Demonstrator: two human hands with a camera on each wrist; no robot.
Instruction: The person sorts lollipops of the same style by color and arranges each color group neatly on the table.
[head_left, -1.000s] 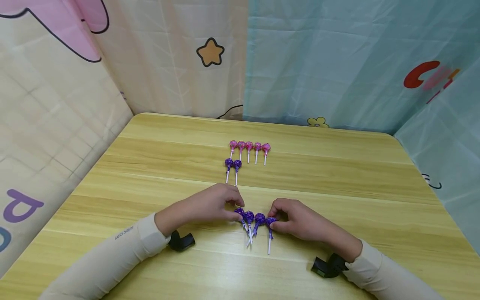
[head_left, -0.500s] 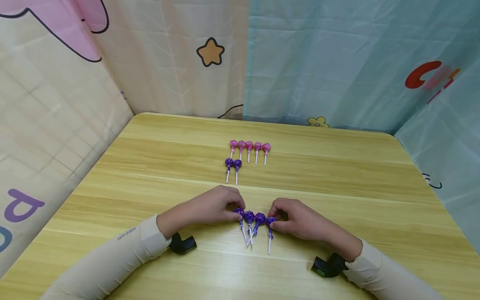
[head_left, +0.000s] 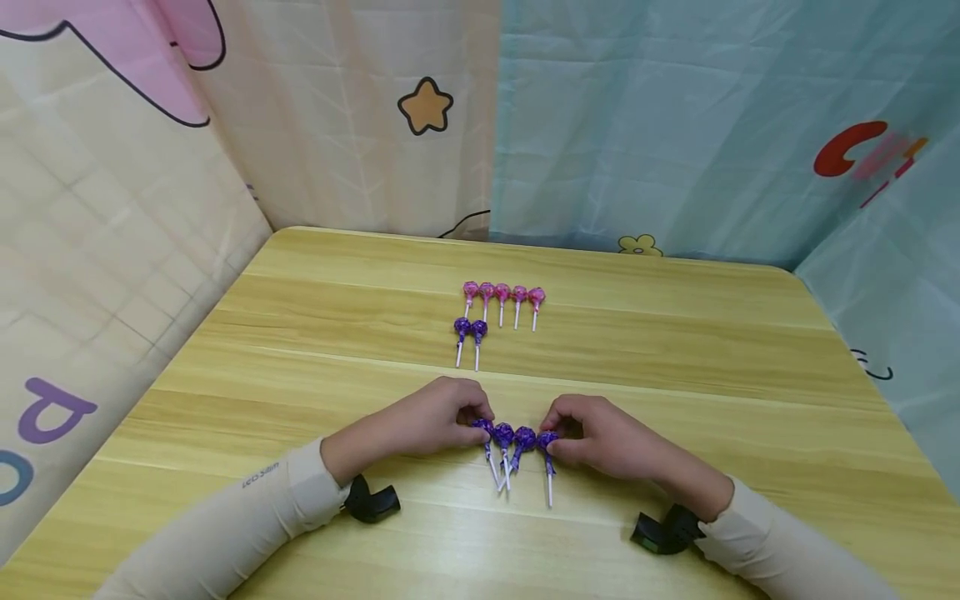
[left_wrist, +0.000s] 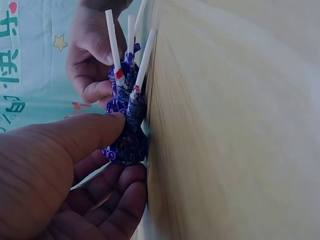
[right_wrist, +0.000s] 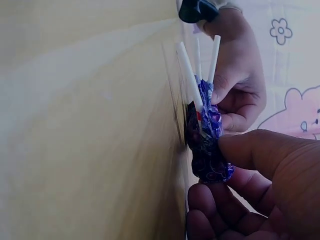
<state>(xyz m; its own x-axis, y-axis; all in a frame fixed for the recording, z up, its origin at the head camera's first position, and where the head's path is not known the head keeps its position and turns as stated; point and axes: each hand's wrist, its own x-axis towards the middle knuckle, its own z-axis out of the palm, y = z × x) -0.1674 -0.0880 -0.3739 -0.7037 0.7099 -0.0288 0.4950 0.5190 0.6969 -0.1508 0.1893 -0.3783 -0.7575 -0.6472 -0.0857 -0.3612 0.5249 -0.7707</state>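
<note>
Several purple-wrapped lollipops lie side by side near the middle of the table, heads away from the person. My left hand (head_left: 438,417) pinches the leftmost purple lollipop (left_wrist: 125,147) by its head, thumb on the near side and fingers behind. At the other end of the group, my right hand (head_left: 600,437) pinches the rightmost purple lollipop (right_wrist: 212,165) the same way. Between them sit two more, a left-middle purple lollipop (head_left: 503,434) and a right-middle purple lollipop (head_left: 524,438), their white sticks crossing.
Farther back on the wooden table (head_left: 675,333), several pink lollipops (head_left: 502,292) form a row. Two purple lollipops (head_left: 478,330) lie just in front of that row's left end. Printed curtains (head_left: 645,125) hang behind and beside the table.
My left hand has drawn slightly nearer the person and its fingers have closed onto the leftmost lollipop, whose stick has swung a little left. The right hand keeps its hold, nearly still.
</note>
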